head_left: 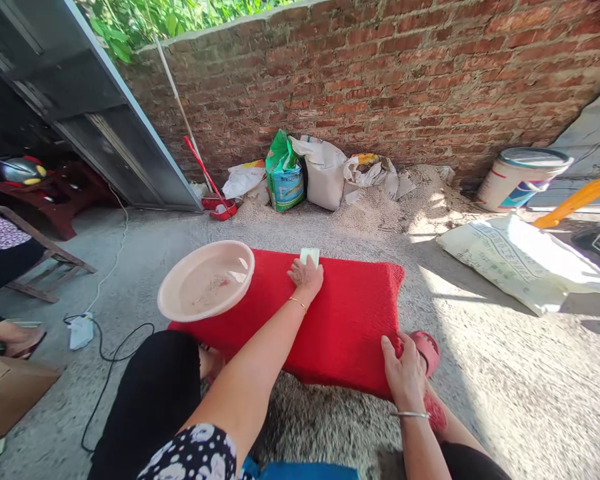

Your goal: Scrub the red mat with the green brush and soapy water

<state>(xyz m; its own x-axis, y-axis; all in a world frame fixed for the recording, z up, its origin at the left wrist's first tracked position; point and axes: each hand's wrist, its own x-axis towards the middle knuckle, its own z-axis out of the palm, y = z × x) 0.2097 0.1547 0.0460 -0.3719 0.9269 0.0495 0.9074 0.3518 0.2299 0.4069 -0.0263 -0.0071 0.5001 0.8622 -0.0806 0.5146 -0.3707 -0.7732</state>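
A red cloth (pixel 350 313) with a towel-like weave covers a low, bench-high surface in front of me. My left hand (pixel 306 275) reaches to its far edge, with fingers closed around a pale green block (pixel 309 255) that looks like a bar of soap. The block is pressed on the cloth. At the cloth's near right corner, my right hand (pixel 406 373) grips the edge, thumb on top; some fingers are hidden. A pale pink basin (pixel 167 293) stands on the cloth's left end, holding water with dark bits and a small red spot.
Against the brick wall (pixel 380 87) stand a green bag (pixel 286 180), a white sack (pixel 325 177) and a red dustpan (pixel 224 211). A bucket (pixel 520 177) and a filled sack (pixel 510 257) are at right. A cable (pixel 100 373) lies left, beside a seated person's foot (pixel 25 340).
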